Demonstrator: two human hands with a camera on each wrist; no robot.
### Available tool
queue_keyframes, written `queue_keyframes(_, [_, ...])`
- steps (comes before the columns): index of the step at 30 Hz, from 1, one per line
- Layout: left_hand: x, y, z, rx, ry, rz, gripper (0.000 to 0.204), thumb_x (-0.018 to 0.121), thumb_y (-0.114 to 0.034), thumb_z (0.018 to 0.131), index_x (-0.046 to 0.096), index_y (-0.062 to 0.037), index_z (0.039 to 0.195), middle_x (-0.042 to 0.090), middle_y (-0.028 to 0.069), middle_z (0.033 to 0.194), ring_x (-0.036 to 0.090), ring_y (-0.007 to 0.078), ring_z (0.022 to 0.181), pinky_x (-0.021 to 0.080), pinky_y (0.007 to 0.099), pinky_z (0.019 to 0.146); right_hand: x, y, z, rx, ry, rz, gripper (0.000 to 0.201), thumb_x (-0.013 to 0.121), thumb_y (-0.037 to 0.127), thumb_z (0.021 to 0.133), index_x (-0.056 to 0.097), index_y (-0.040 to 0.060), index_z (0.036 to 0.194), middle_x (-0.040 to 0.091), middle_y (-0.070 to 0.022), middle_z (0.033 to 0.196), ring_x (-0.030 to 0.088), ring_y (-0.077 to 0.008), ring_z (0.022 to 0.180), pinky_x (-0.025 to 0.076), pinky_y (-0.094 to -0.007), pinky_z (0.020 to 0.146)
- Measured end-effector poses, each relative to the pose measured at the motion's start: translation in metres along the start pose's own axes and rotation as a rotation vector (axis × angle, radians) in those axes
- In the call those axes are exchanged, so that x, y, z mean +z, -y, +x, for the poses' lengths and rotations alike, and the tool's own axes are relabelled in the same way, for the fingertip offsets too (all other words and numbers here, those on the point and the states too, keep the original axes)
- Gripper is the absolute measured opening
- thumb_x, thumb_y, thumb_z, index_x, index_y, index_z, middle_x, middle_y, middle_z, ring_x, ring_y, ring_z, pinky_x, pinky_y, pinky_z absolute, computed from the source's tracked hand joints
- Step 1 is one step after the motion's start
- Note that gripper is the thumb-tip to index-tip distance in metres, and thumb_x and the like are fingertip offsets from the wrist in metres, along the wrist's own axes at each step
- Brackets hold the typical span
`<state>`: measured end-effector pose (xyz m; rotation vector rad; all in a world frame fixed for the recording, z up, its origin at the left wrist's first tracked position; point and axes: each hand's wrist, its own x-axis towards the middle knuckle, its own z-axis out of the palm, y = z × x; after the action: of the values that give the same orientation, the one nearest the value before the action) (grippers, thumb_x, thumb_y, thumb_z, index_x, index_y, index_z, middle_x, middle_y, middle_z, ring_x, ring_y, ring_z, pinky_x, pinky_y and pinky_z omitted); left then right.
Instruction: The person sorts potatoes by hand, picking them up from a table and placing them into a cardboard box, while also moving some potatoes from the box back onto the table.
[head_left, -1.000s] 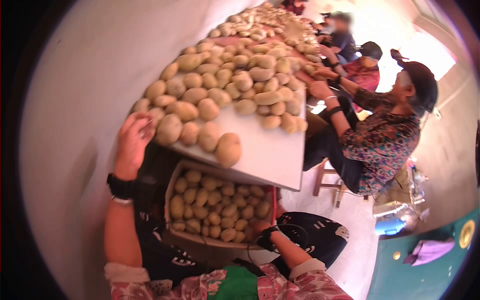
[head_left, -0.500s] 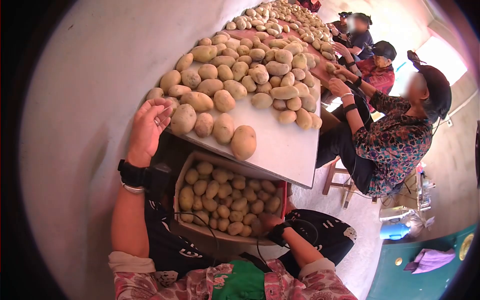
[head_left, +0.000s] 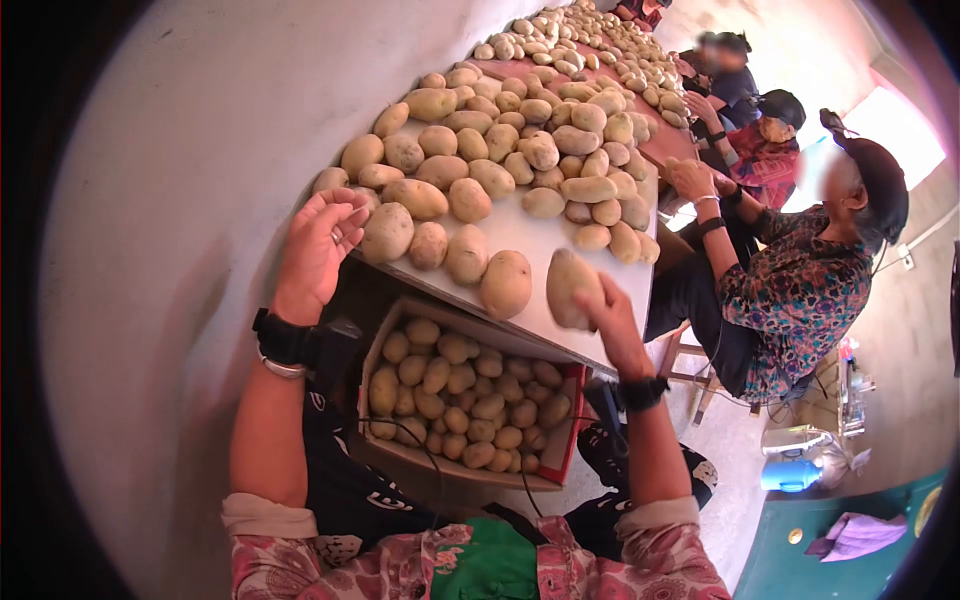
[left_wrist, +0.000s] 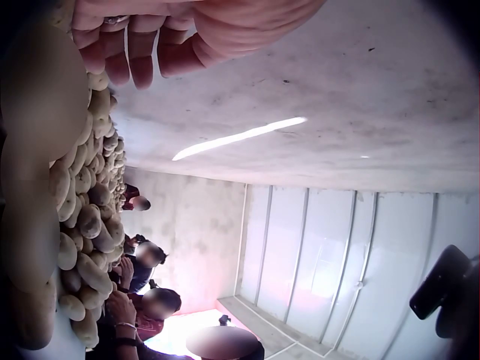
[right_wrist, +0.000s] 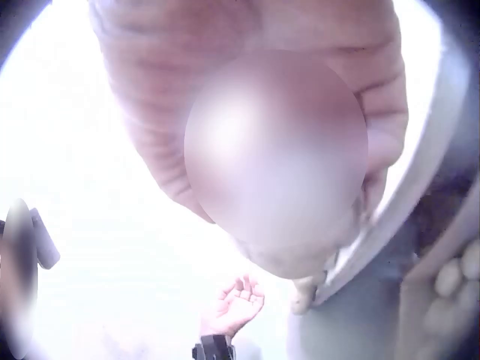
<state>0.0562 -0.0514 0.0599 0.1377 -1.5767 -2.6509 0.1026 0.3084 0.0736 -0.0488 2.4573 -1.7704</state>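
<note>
My right hand (head_left: 620, 325) grips a large potato (head_left: 572, 285) just over the near end of the white tabletop (head_left: 540, 235). In the right wrist view, the fingers curl round that potato, whose middle is blurred. My left hand (head_left: 315, 255) is by the table's left corner, beside the wall. Its fingers (left_wrist: 142, 56) are loosely bent with nothing between them, close to the nearest potatoes. A row of big potatoes lies along the near edge, ending with a round one (head_left: 506, 284). Behind it spreads a heap of potatoes (head_left: 540, 150).
Under the table edge, a cardboard box (head_left: 372, 375) holds many smaller potatoes (head_left: 470, 405). A plain wall (head_left: 180, 200) runs along the left. Several people sit at the table's right side, the nearest in a patterned shirt (head_left: 790, 290). Thin cables hang over my lap.
My right hand has risen from the box to above the tabletop and now holds a large potato. The left hand keeps its place by the corner. The head view has shifted slightly.
</note>
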Motion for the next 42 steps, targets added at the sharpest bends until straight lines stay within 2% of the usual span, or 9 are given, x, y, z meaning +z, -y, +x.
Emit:
queue_keyframes(4, [-0.006,-0.002,0.001,0.016,0.002,-0.010,0.016,0.052,-0.013,0.086,0.053,-0.0103,0.102,0.060,0.0037,0.105,0.056,0.0120,0.094,0.044,0.0266,0.080,0.005,0.007,0.071,-0.223,-0.167,-0.481,0.057,0.064,0.042,0.073,0.055,-0.0039,0.107,0.064,-0.0195,0.093,0.063,-0.0283,0.084,0.048,-0.0357,0.076])
queue_keyframes(7, [-0.006,-0.005,0.000,0.004,-0.031,-0.035,0.016,0.052,-0.013,0.087,0.053,-0.0098,0.102,0.060,0.0041,0.106,0.056,0.0122,0.094,0.044,0.0267,0.080,0.028,0.027,0.098,-0.163,-0.216,-0.657,0.062,0.063,0.044,0.072,0.052,-0.0034,0.111,0.063,-0.0239,0.095,0.061,-0.0354,0.089,0.046,-0.0408,0.080])
queue_keyframes(11, [-0.005,-0.010,-0.001,0.013,-0.030,-0.032,0.017,0.051,-0.013,0.087,0.053,-0.0095,0.103,0.059,0.0045,0.106,0.056,0.0126,0.094,0.044,0.0271,0.081,0.051,0.011,0.126,-0.300,-0.308,-0.966,0.062,0.063,0.045,0.073,0.053,-0.0009,0.113,0.063,-0.0242,0.092,0.060,-0.0368,0.090,0.046,-0.0427,0.081])
queue_keyframes(15, [-0.006,-0.011,0.000,0.006,-0.049,-0.039,0.016,0.051,-0.013,0.087,0.053,-0.0094,0.103,0.059,0.0045,0.106,0.056,0.0127,0.095,0.044,0.0276,0.082,0.045,0.003,0.146,-0.139,-0.015,-0.702,0.048,0.062,0.037,0.078,0.057,0.0002,0.109,0.061,-0.0229,0.100,0.060,-0.0350,0.093,0.047,-0.0407,0.082])
queue_keyframes(25, [-0.011,-0.006,0.009,0.006,-0.042,0.016,0.017,0.049,-0.013,0.089,0.055,-0.0081,0.104,0.061,0.0052,0.103,0.057,0.0130,0.092,0.046,0.0264,0.078,0.022,-0.041,0.148,-0.162,0.072,-0.374,0.044,0.066,0.026,0.079,0.057,0.0017,0.115,0.064,-0.0164,0.102,0.064,-0.0190,0.072,0.054,-0.0318,0.062])
queue_keyframes(26, [-0.020,-0.004,0.017,0.006,0.008,-0.017,0.016,0.049,-0.011,0.087,0.056,-0.0073,0.102,0.062,0.0045,0.102,0.058,0.0121,0.091,0.046,0.0260,0.077,0.017,-0.039,0.142,-0.278,0.061,-0.449,0.042,0.065,0.025,0.081,0.057,0.0001,0.115,0.063,-0.0154,0.104,0.064,-0.0182,0.073,0.053,-0.0314,0.059])
queue_keyframes(29, [-0.018,-0.009,0.017,0.015,0.042,-0.025,0.016,0.050,-0.010,0.086,0.058,-0.0055,0.099,0.063,0.0056,0.101,0.058,0.0123,0.092,0.046,0.0261,0.078,0.007,-0.007,0.095,-0.070,0.160,-0.105,0.043,0.059,0.023,0.088,0.048,0.0014,0.124,0.058,-0.0086,0.112,0.058,-0.0132,0.092,0.048,-0.0251,0.073])
queue_keyframes(33, [-0.012,-0.008,0.011,0.022,-0.019,-0.011,0.017,0.050,-0.010,0.087,0.057,-0.0035,0.100,0.063,0.0086,0.104,0.058,0.0157,0.095,0.045,0.0285,0.081,-0.004,-0.001,0.030,-0.046,0.344,-0.049,0.040,0.059,0.020,0.088,0.050,0.0018,0.122,0.061,-0.0071,0.106,0.058,-0.0116,0.089,0.047,-0.0239,0.074])
queue_keyframes(42, [-0.005,-0.004,0.005,0.013,-0.013,0.017,0.017,0.049,-0.010,0.088,0.055,-0.0048,0.104,0.059,0.0101,0.111,0.057,0.0174,0.101,0.046,0.0285,0.083,0.093,-0.112,-0.045,0.119,0.663,-0.055,0.031,0.061,0.007,0.083,0.056,0.0012,0.113,0.061,-0.0051,0.099,0.058,-0.0125,0.092,0.048,-0.0264,0.080])
